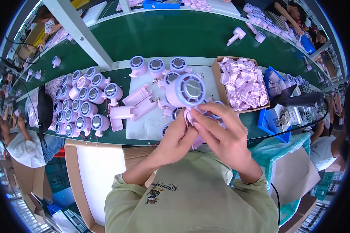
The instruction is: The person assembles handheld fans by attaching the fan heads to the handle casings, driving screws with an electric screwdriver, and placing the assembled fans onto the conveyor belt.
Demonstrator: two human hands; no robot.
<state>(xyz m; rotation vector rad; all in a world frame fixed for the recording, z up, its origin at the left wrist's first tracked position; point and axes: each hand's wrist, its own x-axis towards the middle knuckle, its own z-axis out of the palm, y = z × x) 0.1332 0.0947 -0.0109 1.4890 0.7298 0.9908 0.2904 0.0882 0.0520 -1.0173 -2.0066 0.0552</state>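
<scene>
— Boxes first: where are they placed?

— A brown cardboard box (221,83) is set at the right of the white mat (144,124), heaped with small pink plastic pieces (243,81). A blue tray (269,130) is seen just beyond it, with small parts inside that cannot be made out. A large open carton (72,171) with a pale inner face is placed below the table edge, on the person's left. No label can be read from this view.

— And what is held?

— A pink fan housing (186,91), round with a pale blue grille, is gripped at its lower part by both hands, above the near side of the mat. The left hand (177,138) is closed around the stem from below; the right hand (221,132) is curled over it from the right, fingertips pressed to the pink shell just under the round head.

— What is laid beside it?

— A flat pink shell half (134,105) is laid on the mat to the left. Three more housings (156,66) are lined along the far edge, and a packed cluster of finished housings (81,106) is stood on the green table (175,37) further left.

— Room to move?

— Bare mat is left near the front edge below the shell half; the green belt beyond is mostly open. A grey post (79,33) is slanted across the upper left.
</scene>
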